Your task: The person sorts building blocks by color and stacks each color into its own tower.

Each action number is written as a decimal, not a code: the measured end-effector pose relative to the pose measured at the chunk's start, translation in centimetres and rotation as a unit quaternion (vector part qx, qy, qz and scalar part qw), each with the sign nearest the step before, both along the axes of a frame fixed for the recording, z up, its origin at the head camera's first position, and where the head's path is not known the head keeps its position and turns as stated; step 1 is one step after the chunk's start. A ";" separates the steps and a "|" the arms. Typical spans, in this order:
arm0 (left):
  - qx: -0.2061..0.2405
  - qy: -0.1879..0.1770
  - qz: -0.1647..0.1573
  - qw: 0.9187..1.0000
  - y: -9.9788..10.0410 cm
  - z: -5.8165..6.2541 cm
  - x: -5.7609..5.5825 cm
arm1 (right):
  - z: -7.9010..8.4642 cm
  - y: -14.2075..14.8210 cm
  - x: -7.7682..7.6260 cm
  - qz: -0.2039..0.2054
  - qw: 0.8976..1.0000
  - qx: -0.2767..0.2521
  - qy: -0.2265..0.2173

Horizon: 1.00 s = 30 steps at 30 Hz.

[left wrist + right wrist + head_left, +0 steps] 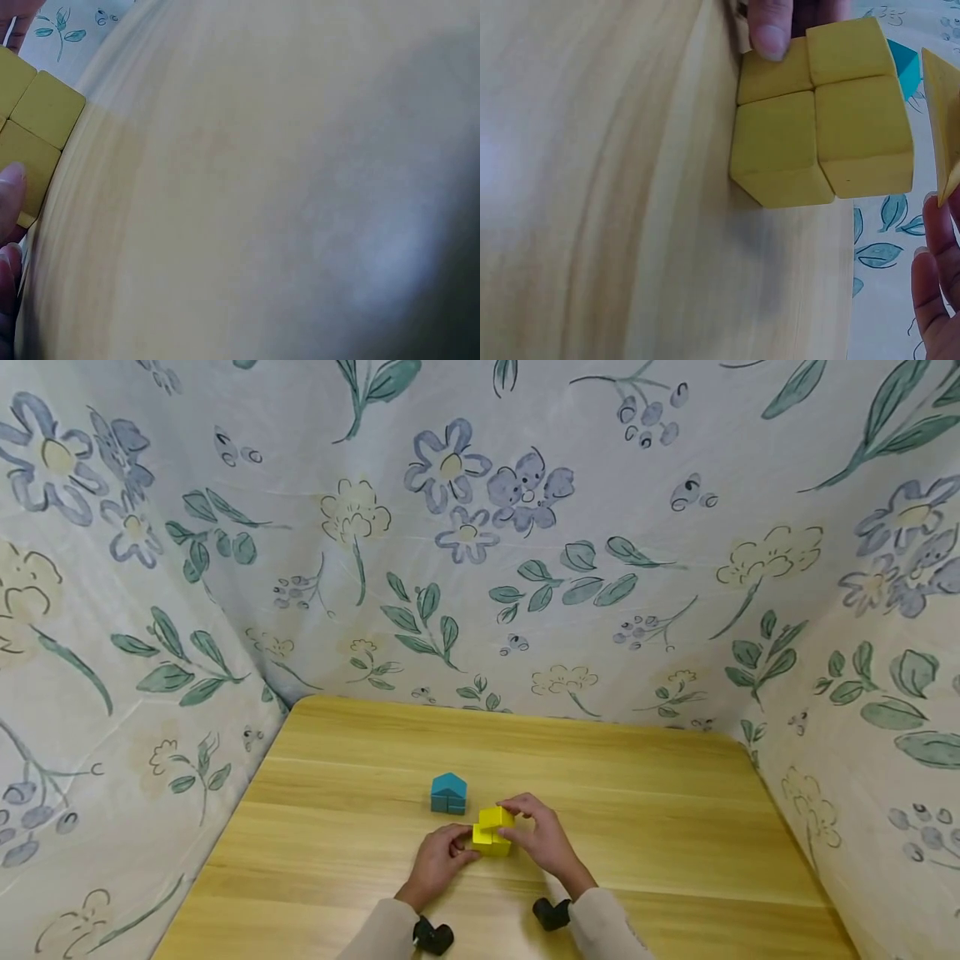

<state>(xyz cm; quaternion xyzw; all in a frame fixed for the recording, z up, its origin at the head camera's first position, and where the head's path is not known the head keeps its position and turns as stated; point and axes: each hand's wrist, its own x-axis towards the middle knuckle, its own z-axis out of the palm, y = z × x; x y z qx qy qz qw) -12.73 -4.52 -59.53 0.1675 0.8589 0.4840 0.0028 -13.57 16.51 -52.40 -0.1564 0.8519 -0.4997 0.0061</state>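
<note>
Several yellow cubes (776,139) stand on the table in a small stack, two across and two high. My left hand (438,864) grips the stack from the left, its thumb (10,199) on a lower cube and its fingers mostly hidden behind. Just right of the stack, my right hand (543,839) pinches a yellow wedge-shaped block (941,120) between thumb and fingers. In the right wrist view, a gap separates that wedge from the cubes' top. Its full shape is cut off there by the frame edge.
A blue house-like stack (448,795), with a pointed roof block on top, stands behind and left of the yellow cubes. Wood-grain table (337,777) surface surrounds both stacks. Flower-patterned cloth (450,610) hangs along the table's back and sides.
</note>
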 end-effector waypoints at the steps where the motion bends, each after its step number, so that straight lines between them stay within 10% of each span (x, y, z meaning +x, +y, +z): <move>1: -0.001 0.000 0.001 1.000 0.0 0.0 0.0 | -0.1 -0.1 0.1 0.001 1.000 -0.002 -0.002; 30: 0.001 0.008 -0.001 1.000 0.1 0.1 0.1 | -0.6 -0.5 1.1 0.018 1.000 0.011 0.000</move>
